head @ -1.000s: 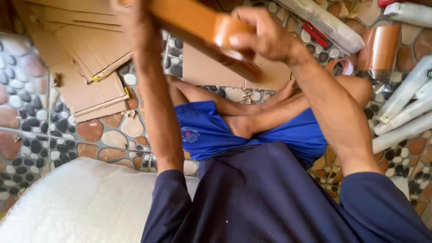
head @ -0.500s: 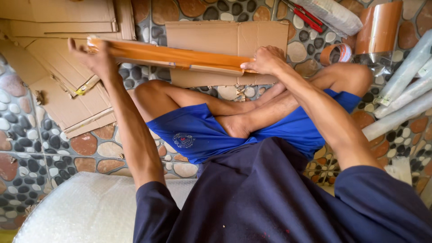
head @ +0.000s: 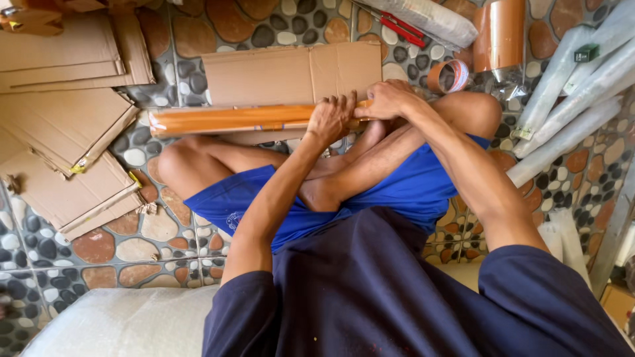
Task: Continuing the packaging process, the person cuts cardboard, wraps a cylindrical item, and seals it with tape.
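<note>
both hands are gripping one end of a long orange-wrapped package over crossed legs

the left hand (head: 331,119) is clenching around the orange package (head: 231,120) and the right hand (head: 387,99) is closing on its end just beside it, while the far end is sticking out unsupported over the knee and a flat cardboard sheet (head: 291,71); that free end is looking likely to sag or swing into the stacked cardboard pieces (head: 63,125) if the grip is slipping on the glossy wrap. no open container is showing; the tape roll (head: 447,75) and white wrapped tubes (head: 569,99) are lying loose on the pebble floor (head: 99,241).
</note>
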